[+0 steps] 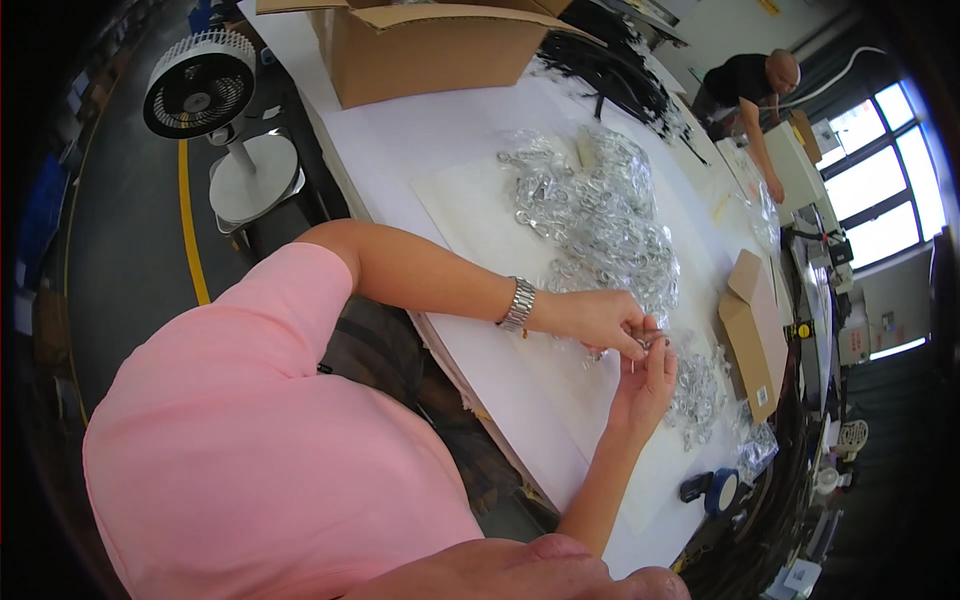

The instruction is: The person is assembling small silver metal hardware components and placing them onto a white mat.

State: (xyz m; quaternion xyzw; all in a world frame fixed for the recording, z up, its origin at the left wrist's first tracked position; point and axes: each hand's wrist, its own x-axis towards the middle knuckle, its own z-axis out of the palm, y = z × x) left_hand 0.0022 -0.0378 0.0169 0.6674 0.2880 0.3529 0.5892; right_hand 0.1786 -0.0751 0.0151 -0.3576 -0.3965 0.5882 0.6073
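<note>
Watching through the head camera, I have both hands meeting just below the pile of shiny metal hooks and rings in clear plastic (590, 200), my one landmark on the white tabletop (390, 150). My left hand (603, 318) is nearly closed, thumb and fingertips pinched on a small silvery metal fitting (648, 341), its exact shape too small for me to make out. My right hand (643, 390) is half curled, palm partly showing, its fingertips drawn together on the same piece; I cannot tell which hand bears more of the grip. That fitting sits close to the pile's lower end, held between the two hands. A steel-banded wristwatch (519, 305) circles the left wrist, to the lower left of the pile. Right of the hands, just below the pile, I see a smaller cluster of metal pieces (697, 397); farther right of the pile stands an open carton (748, 340). A large cardboard box (430, 58) rests to the pile's upper left, and a tangle of black strands (612, 75) lies above it. Well left of the pile is a pedestal fan (203, 95); to its upper right, a person in a black top (738, 80) reaches down with one arm.
</note>
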